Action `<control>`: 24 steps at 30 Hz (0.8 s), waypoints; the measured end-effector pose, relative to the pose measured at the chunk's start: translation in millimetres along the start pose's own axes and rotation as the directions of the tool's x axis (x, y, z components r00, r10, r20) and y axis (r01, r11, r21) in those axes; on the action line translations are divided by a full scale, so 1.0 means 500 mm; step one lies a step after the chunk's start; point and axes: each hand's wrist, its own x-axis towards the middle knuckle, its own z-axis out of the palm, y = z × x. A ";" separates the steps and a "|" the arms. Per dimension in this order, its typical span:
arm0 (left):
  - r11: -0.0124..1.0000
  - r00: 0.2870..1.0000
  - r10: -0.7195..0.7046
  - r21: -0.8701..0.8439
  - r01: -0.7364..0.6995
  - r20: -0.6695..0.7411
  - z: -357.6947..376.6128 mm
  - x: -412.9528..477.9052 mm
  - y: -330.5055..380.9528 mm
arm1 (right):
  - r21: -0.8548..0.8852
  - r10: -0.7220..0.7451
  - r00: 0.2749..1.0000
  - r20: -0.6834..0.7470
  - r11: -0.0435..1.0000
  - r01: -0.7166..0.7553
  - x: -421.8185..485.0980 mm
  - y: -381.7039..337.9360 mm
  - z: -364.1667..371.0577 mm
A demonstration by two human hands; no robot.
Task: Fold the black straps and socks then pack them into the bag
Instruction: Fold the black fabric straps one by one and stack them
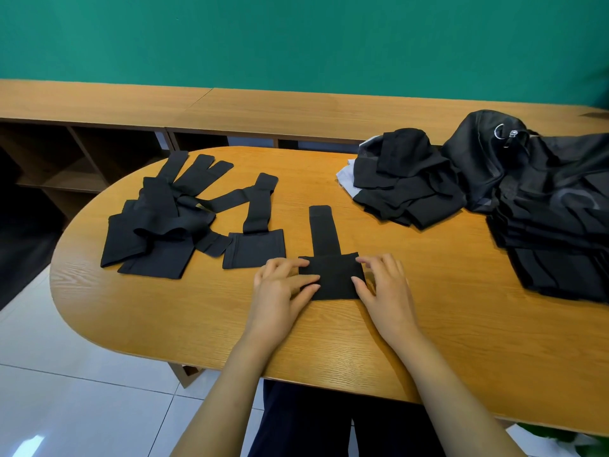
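A black strap piece (334,275) lies flat near the table's front, its narrow tail pointing away from me. My left hand (283,285) presses its left edge with straight fingers. My right hand (384,285) presses its right edge, fingers also straight. A second strap with a wide pad (255,245) lies just to the left. Farther left sits a loose pile of black straps (161,219). Folded black socks (408,183) are heaped at the back right. The black bag (540,179) slumps at the far right.
The oval wooden table (329,338) carries everything. A long wooden bench with open shelves (99,107) runs behind it along a green wall. White floor tiles (66,390) show at the lower left. A small white cloth (346,174) peeks from under the socks.
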 end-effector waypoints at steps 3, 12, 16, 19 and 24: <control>0.999 0.990 0.004 0.053 -0.012 0.142 -0.004 0.000 0.005 | -0.033 -0.068 0.998 0.014 0.997 0.069 -0.001 0.004 0.001; 0.998 0.994 0.025 0.053 -0.031 0.103 0.003 -0.001 -0.001 | -0.013 -0.125 0.981 0.146 0.992 0.128 -0.002 0.003 0.000; 0.997 0.996 0.048 0.049 -0.052 0.073 0.006 -0.002 -0.004 | -0.001 -0.141 0.974 0.180 0.990 0.143 -0.001 0.002 -0.002; 0.997 0.997 0.061 0.037 -0.063 0.045 0.008 -0.003 -0.008 | 0.005 -0.158 0.966 0.203 0.987 0.161 0.000 0.002 -0.004; 0.998 0.998 0.060 0.016 -0.060 0.012 0.009 -0.002 -0.007 | 0.000 -0.181 0.966 0.186 0.983 0.184 0.001 0.006 0.000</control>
